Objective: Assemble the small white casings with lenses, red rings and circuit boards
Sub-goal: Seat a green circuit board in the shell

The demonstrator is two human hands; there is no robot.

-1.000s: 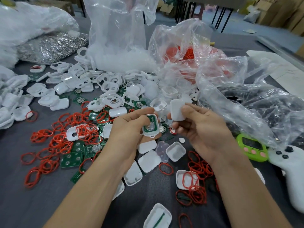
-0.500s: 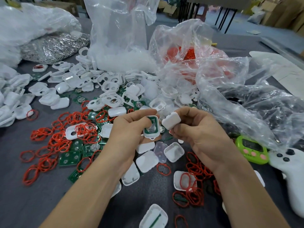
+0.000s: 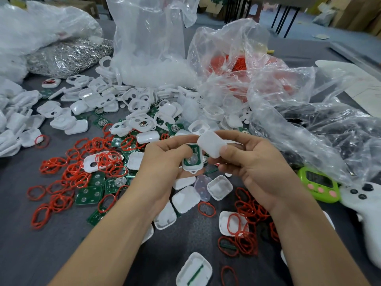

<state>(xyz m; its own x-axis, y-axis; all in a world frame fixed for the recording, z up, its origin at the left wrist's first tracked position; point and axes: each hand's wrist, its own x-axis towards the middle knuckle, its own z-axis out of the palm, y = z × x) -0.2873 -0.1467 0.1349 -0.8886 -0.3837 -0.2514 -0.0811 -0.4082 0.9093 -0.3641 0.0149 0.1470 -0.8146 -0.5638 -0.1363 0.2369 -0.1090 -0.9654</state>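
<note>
The left hand (image 3: 165, 162) pinched an open white casing half (image 3: 192, 167), its green circuit board (image 3: 194, 156) with a silver disc facing up. The right hand (image 3: 257, 168) held a plain white cover (image 3: 212, 143) tilted over that half's upper right corner. Just under the grip lay loose white shells (image 3: 185, 197) and a clear lens piece (image 3: 203, 187). Red rings (image 3: 72, 170) and bare boards (image 3: 90, 193) spread out to its left, with more rings (image 3: 247, 223) below its right

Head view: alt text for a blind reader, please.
The left hand holds an open white casing with a green circuit board inside; the right hand holds a white cover beside it. Red rings, boards and casings litter the grey table.
</note>
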